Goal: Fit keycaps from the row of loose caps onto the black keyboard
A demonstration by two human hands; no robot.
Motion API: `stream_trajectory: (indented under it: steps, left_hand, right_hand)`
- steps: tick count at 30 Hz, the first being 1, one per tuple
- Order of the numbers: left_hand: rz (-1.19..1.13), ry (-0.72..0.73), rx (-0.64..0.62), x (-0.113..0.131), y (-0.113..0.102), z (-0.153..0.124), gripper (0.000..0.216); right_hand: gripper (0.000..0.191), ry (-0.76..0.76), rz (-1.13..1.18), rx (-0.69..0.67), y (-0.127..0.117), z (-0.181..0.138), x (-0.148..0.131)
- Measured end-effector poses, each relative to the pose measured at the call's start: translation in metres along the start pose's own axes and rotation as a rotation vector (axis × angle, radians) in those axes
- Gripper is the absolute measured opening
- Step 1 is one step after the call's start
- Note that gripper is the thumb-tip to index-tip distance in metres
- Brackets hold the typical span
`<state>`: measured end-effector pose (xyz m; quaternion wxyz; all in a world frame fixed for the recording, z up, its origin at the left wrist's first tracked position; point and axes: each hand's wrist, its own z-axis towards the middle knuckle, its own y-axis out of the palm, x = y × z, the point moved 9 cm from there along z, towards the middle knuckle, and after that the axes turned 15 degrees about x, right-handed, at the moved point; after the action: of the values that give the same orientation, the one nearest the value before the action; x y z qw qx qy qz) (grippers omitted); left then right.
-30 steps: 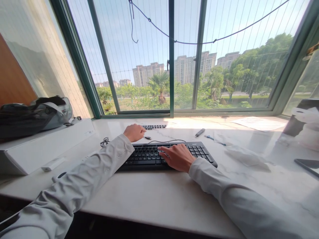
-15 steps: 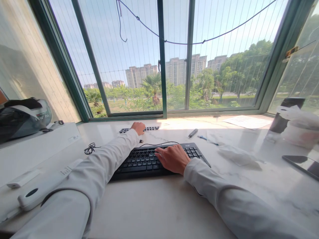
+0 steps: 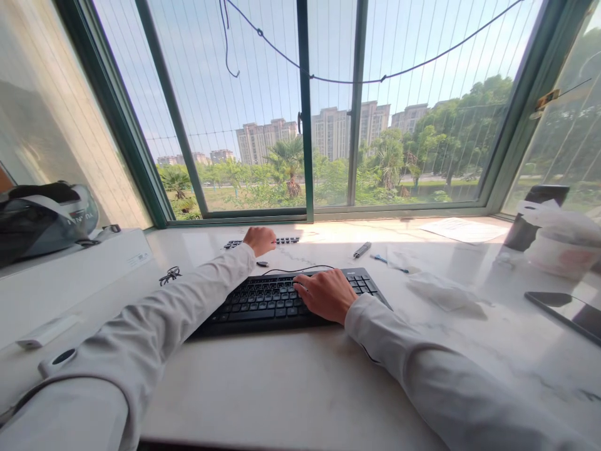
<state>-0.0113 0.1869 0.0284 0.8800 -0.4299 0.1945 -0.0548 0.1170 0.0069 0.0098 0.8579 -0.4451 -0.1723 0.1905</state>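
A black keyboard (image 3: 263, 313) lies on the white marble-look surface, its thin cable running behind it. My right hand (image 3: 323, 294) rests over the right-middle keys with its thumb and a finger slightly apart, and no held thing shows in it. Beyond the keyboard, small black keycaps (image 3: 287, 240) lie in rows. My left hand (image 3: 260, 240) reaches over them, fingers curled in and turned away from me. Its fingertips are hidden, so whatever they grip cannot be made out.
A USB plug (image 3: 263, 264), a grey stick-like tool (image 3: 362, 250) and a blue tool (image 3: 389, 263) lie behind the keyboard. To the right are a clear plastic bag (image 3: 446, 293) and a dark phone-like slab (image 3: 566, 313). A helmet (image 3: 47, 216) sits on a white box (image 3: 117, 260) at left.
My left hand has shifted slightly left and up over the keycaps, and its forearm has swung left. The keyboard's left end appears slightly farther left; my right hand stays nearly in place.
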Motion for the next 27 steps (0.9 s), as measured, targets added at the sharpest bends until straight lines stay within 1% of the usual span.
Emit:
stream_trajectory:
  steps: [3, 6, 7, 9, 11, 13, 16, 18, 21, 24, 27]
  left_hand:
    - [-0.138, 0.043, 0.151, 0.019, -0.050, -0.024, 0.026]
    - [-0.215, 0.097, 0.272, 0.039, -0.097, -0.061, 0.030]
    - [-0.230, 0.117, 0.300, 0.046, -0.108, -0.074, 0.031]
    - [-0.253, 0.164, 0.343, 0.057, -0.124, -0.098, 0.032]
    - [-0.261, 0.204, 0.387, 0.064, -0.132, -0.116, 0.032]
    - [-0.259, 0.240, 0.440, 0.068, -0.134, -0.126, 0.031]
    - [-0.280, 0.259, 0.538, 0.068, -0.136, -0.132, 0.027]
    - [-0.324, 0.227, 0.578, 0.064, -0.137, -0.132, 0.024]
    - [-0.425, 0.156, 0.560, 0.058, -0.136, -0.131, 0.024]
    - [-0.519, 0.115, 0.489, 0.056, -0.131, -0.130, 0.024]
    - [-0.585, 0.089, 0.423, 0.050, -0.125, -0.128, 0.024]
  right_hand:
    - [0.051, 0.041, 0.008, 0.039, 0.001, 0.000, 0.004]
    - [0.050, 0.145, 0.074, 0.081, 0.002, -0.001, 0.011]
    - [0.049, 0.184, 0.111, 0.098, 0.003, -0.002, 0.014]
    - [0.047, 0.235, 0.199, 0.132, 0.003, -0.002, 0.016]
    - [0.044, 0.250, 0.288, 0.171, 0.002, 0.000, 0.016]
    - [0.042, 0.249, 0.368, 0.214, 0.001, 0.001, 0.015]
    - [0.040, 0.254, 0.465, 0.248, 0.004, 0.002, 0.013]
    - [0.040, 0.255, 0.511, 0.253, 0.007, 0.002, 0.012]
    - [0.038, 0.242, 0.538, 0.246, 0.009, 0.001, 0.009]
    - [0.039, 0.221, 0.529, 0.222, 0.010, -0.001, 0.005]
    - [0.041, 0.204, 0.473, 0.207, 0.009, -0.001, 0.003]
